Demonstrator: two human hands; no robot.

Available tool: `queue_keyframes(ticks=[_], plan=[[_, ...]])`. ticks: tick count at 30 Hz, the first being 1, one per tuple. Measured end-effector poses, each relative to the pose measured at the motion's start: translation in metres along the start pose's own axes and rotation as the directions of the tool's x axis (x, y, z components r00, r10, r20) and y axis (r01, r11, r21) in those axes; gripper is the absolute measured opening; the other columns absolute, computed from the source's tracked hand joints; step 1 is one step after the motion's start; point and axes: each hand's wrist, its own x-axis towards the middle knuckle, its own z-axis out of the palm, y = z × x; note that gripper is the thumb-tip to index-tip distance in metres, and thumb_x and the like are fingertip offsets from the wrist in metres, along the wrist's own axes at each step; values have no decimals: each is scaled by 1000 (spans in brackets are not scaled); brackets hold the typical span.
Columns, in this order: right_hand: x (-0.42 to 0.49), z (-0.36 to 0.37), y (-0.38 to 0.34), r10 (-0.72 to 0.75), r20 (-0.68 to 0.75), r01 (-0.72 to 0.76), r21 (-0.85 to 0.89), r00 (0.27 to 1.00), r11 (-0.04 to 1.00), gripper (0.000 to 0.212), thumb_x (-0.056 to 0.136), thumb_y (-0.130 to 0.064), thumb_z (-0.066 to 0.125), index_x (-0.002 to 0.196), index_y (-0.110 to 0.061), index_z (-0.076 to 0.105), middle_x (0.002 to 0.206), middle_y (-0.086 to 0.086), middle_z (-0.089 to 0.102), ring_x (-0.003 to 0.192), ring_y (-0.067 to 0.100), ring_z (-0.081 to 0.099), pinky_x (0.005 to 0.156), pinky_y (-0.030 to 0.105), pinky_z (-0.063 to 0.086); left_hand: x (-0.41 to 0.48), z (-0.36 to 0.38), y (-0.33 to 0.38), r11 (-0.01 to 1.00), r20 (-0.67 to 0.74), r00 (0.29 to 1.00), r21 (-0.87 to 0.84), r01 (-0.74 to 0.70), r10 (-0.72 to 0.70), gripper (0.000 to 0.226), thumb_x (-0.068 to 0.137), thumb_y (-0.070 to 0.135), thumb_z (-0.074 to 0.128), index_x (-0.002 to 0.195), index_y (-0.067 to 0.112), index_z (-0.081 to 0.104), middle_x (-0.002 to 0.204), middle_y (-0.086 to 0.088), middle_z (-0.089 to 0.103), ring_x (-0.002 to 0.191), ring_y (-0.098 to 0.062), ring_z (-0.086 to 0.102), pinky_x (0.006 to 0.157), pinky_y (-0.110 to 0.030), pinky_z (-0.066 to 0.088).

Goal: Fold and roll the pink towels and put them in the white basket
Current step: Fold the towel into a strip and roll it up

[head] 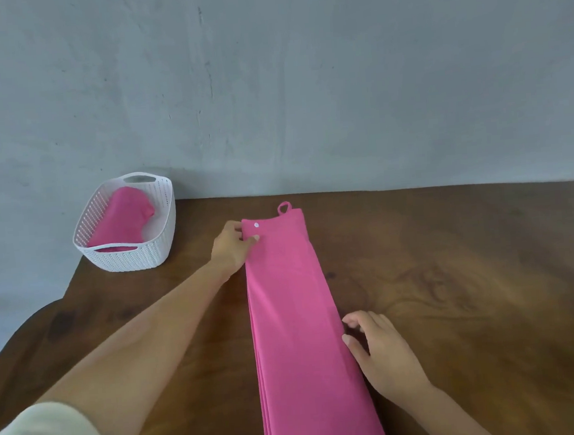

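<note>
A pink towel [297, 319] lies folded into a long narrow strip on the wooden table [473, 288], running from the far middle to the near edge, with a small loop and a white snap at its far end. My left hand [231, 245] pinches the strip's far left corner between thumb and fingers. My right hand [378, 351] touches the strip's right edge midway along with loosely bent fingers. A white basket [134, 256] stands at the table's far left corner and holds a rolled pink towel [122, 220].
A grey wall [302, 78] rises directly behind the table's far edge. The table's left edge curves away below the basket. Bare wood stretches to the right of the towel.
</note>
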Motion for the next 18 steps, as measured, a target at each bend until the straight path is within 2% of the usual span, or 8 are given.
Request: queue_keyframes(ticks=[2, 4, 6, 8, 10, 11, 14, 18], plan=[[8, 0, -5, 16, 1, -16, -1, 1000, 1000, 23, 102, -33, 54, 125, -33, 55, 113, -25, 53, 108, -3, 47, 89, 15, 40, 16, 0, 5, 997, -33, 998, -59, 44, -46, 59, 92, 35, 74, 138, 12, 47, 125, -6, 64, 107, -23, 61, 92, -35, 52], [15, -2, -10, 34, 12, -34, -5, 999, 999, 23, 102, -34, 53, 126, -33, 53, 115, -23, 53, 109, -2, 48, 91, 17, 42, 26, 0, 8, 995, -27, 997, -78, 64, -67, 61, 89, 36, 77, 137, 11, 48, 119, -5, 65, 106, -22, 62, 89, -34, 52], [23, -4, -12, 49, 26, -48, -17, 998, 999, 24, 103, -35, 52, 127, -33, 52, 117, -22, 53, 110, -2, 49, 94, 18, 44, 34, 2, 8, 998, -15, 998, -26, 53, -54, 51, 90, 35, 77, 129, 12, 53, 110, -1, 66, 100, -21, 63, 84, -34, 52], [31, -7, -14, 50, 37, -49, -36, 998, 998, 26, 103, -35, 52, 129, -32, 52, 119, -20, 54, 111, -2, 50, 95, 20, 46, 36, 2, 7, 988, -41, 997, 143, -51, 58, 29, 94, 33, 70, 113, 14, 59, 95, 2, 68, 90, -21, 64, 78, -36, 55], [40, -10, -16, 47, 67, -43, -58, 997, 997, 27, 103, -36, 51, 130, -32, 50, 120, -18, 54, 111, 0, 51, 95, 24, 48, 34, 2, 5, 923, -71, 965, 318, -218, 253, 13, 97, 28, 64, 96, 15, 65, 81, 1, 67, 83, -25, 63, 76, -41, 57], [44, -12, -17, 41, 87, -34, -77, 995, 996, 28, 103, -36, 51, 131, -32, 49, 122, -17, 54, 112, 1, 52, 96, 25, 49, 31, 3, 3, 895, -77, 943, 348, -280, 325, 9, 96, 24, 65, 90, 17, 66, 79, 0, 66, 84, -27, 62, 75, -42, 56], [65, -19, -17, 23, 129, -4, -144, 991, 990, 32, 103, -38, 51, 135, -33, 47, 126, -16, 55, 115, 2, 53, 97, 27, 50, 14, 10, 0, 878, -57, 899, 253, -407, 434, 6, 91, 14, 69, 87, 19, 69, 85, 2, 66, 88, -24, 58, 76, -38, 50], [114, -37, -25, 8, 117, 19, -223, 993, 975, 39, 102, -38, 53, 140, -31, 44, 131, -11, 56, 115, 6, 55, 95, 30, 52, -10, 24, -15, 847, 0, 856, 143, -512, 518, 12, 89, 9, 73, 90, 20, 71, 91, 11, 66, 89, -17, 57, 84, -39, 51]])
